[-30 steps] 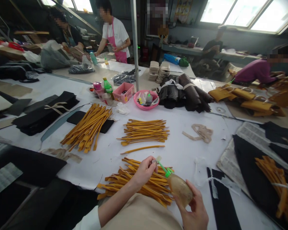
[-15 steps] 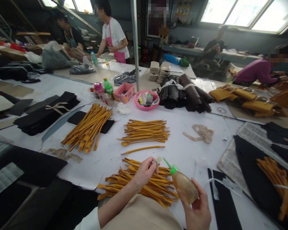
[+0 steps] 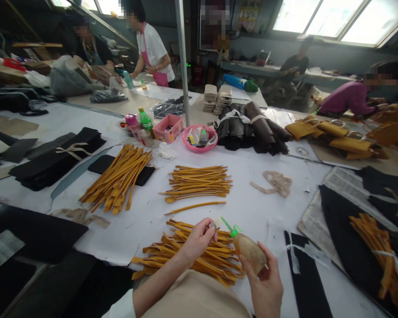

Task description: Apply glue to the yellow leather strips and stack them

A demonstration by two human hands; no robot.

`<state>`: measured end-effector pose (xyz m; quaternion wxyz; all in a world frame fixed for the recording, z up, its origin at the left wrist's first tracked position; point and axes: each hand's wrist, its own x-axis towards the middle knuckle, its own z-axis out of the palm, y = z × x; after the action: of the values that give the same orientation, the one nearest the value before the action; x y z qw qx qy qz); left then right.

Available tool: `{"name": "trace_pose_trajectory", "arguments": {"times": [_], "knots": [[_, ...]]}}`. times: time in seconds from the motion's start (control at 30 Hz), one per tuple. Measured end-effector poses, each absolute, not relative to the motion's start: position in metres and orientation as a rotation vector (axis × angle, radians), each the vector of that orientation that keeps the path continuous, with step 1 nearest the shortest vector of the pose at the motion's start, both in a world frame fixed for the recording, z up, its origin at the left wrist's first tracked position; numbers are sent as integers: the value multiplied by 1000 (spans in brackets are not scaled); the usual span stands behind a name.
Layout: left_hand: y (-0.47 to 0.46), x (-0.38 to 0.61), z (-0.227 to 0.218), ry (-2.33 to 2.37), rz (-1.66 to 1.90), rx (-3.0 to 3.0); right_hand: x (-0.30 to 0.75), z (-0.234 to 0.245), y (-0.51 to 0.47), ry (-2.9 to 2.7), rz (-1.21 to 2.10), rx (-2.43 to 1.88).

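My right hand (image 3: 267, 282) is wrapped round a glue bottle (image 3: 250, 251), a clear squeeze bottle with amber contents and a green nozzle, tilted up and to the left. Close to the nozzle tip, my left hand (image 3: 204, 236) pinches a small pale translucent piece (image 3: 220, 224), whose exact kind I cannot make out. Under my left forearm lies a heap of mustard leather straps (image 3: 159, 254). Beyond it, one single strap (image 3: 195, 207) lies apart, in front of a neater row of straps (image 3: 199, 181).
Another strap pile (image 3: 117, 176) lies at left on a black piece. A pink basket (image 3: 199, 149), a pink box (image 3: 168, 128) and dark rolls (image 3: 268, 130) stand farther back. A beige cloth tie (image 3: 277, 183) and a black strip (image 3: 307, 278) lie at right. Several people work beyond.
The whole view has shifted slightly. My right hand has tipped the bottle a little more toward the left, while my left hand keeps its pinch near the nozzle.
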<state>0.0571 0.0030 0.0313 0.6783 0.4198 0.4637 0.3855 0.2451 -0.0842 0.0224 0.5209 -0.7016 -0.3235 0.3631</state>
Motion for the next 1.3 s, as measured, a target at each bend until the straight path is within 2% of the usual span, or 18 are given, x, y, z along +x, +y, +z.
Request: {"name": "trace_pose_trajectory", "arguments": {"times": [0.43,0.87,1.03,1.3], "knots": [[5,57,33,1058,865,930,247,22,-82,-829,776,-1656],[7,56,18,1067,890,994,250,29,-83,-917,887,-1686],[8,58,17,1060,855,964,249,30,-78,-831,815,-1693],[12,54,19,1129,803,1103,247,26,-63,-561,929,-1633]]}}
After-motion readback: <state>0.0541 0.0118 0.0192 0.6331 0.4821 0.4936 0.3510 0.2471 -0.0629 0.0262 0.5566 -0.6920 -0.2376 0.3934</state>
